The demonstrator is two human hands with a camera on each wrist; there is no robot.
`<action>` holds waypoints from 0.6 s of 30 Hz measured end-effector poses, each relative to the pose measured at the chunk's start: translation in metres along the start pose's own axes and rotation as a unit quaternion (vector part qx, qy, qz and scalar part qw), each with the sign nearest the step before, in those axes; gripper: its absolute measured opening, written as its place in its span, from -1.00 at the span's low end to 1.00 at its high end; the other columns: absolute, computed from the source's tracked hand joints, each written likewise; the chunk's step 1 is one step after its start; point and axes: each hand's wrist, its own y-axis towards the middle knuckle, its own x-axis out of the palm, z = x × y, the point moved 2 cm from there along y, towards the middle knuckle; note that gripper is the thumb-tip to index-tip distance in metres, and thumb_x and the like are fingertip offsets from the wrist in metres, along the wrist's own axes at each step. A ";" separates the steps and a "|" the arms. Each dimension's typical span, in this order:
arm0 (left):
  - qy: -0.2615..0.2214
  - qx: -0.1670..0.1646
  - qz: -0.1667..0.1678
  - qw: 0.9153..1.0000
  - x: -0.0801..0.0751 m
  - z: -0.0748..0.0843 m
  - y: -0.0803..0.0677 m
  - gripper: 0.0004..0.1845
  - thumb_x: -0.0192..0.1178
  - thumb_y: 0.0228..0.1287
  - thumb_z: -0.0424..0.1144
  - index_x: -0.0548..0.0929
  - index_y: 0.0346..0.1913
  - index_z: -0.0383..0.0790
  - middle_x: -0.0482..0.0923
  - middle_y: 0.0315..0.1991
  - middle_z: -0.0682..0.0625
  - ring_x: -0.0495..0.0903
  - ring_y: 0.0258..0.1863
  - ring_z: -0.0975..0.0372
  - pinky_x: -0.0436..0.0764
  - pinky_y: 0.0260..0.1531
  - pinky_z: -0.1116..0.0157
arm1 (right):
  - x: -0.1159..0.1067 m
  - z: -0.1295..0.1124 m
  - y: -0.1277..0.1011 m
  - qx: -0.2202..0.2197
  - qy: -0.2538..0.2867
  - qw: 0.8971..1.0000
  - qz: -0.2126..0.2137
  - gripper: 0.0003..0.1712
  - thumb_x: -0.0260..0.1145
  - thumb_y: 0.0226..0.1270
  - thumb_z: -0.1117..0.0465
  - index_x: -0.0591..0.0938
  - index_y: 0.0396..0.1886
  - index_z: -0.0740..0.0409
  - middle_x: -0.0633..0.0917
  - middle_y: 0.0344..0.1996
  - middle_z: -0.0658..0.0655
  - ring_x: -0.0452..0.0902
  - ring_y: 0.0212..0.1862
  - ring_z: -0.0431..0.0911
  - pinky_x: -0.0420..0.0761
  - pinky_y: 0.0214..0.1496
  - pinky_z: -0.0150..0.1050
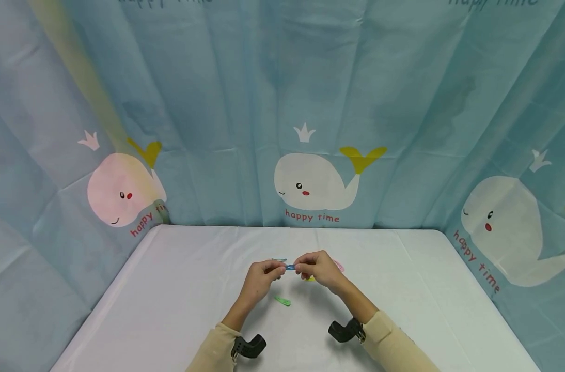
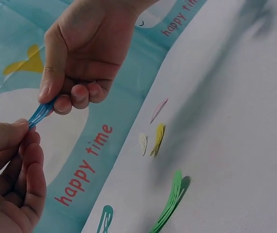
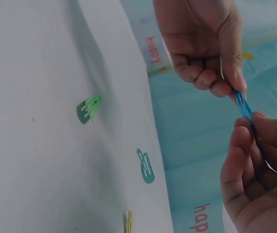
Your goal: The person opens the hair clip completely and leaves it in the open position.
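A blue snap hair clip (image 1: 290,267) is stretched between both hands, held up above the white table. My left hand (image 1: 258,281) pinches one end between thumb and fingers, while my right hand (image 1: 325,270) pinches the other end. In the left wrist view the slotted middle of the blue hair clip (image 2: 40,114) shows between the two grips; its ends are covered by fingertips. Below the hands lies a green hair clip (image 1: 282,300). A teal hair clip (image 3: 147,167) and a yellow hair clip (image 2: 158,139) are also on the table.
Beside the yellow clip lie a cream hair clip (image 2: 143,144) and a pink hair clip (image 2: 159,110). The white tablecloth (image 1: 171,299) reaches back to a blue curtain (image 1: 208,181) printed with whales, which also hangs at both sides.
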 end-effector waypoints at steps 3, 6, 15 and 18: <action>-0.004 0.002 0.000 1.000 -0.001 0.000 0.001 -0.80 0.28 0.28 -0.22 0.75 -0.19 -0.31 0.69 -0.33 -0.22 0.54 -0.38 0.27 0.53 -0.33 0.37 | 0.000 -0.002 -0.001 -0.001 0.005 1.000 -0.002 -0.75 0.28 0.35 0.30 0.67 -0.18 0.47 0.66 -0.33 0.46 0.50 -0.45 -0.15 0.59 -0.33 -0.34; -0.013 0.003 0.003 1.000 -0.002 0.000 0.002 -0.78 0.30 0.26 -0.22 0.75 -0.17 -0.32 0.72 -0.27 -0.17 0.59 -0.34 0.29 0.57 -0.27 0.39 | 0.000 -0.003 -0.001 -0.001 0.005 1.000 -0.002 -0.75 0.28 0.35 0.30 0.67 -0.17 0.47 0.66 -0.34 0.43 0.50 -0.46 -0.15 0.59 -0.33 -0.33; -0.012 -0.001 -0.001 1.000 -0.003 0.001 0.001 -0.80 0.31 0.25 -0.22 0.75 -0.17 -0.29 0.73 -0.21 -0.13 0.61 -0.29 0.28 0.58 -0.23 0.39 | 0.000 -0.001 0.001 0.000 -0.008 1.000 0.015 -0.77 0.33 0.31 0.27 0.70 -0.21 0.42 0.68 -0.42 0.27 0.50 -0.46 -0.17 0.57 -0.34 -0.34; -0.011 -0.010 0.005 1.000 -0.002 0.001 0.001 -0.82 0.29 0.26 -0.27 0.75 -0.18 -0.32 0.73 -0.19 -0.16 0.61 -0.28 0.27 0.57 -0.24 0.40 | 0.001 -0.001 0.000 0.004 -0.006 1.000 0.017 -0.78 0.32 0.31 0.28 0.70 -0.22 0.40 0.68 -0.46 0.15 0.50 -0.46 -0.16 0.57 -0.34 -0.36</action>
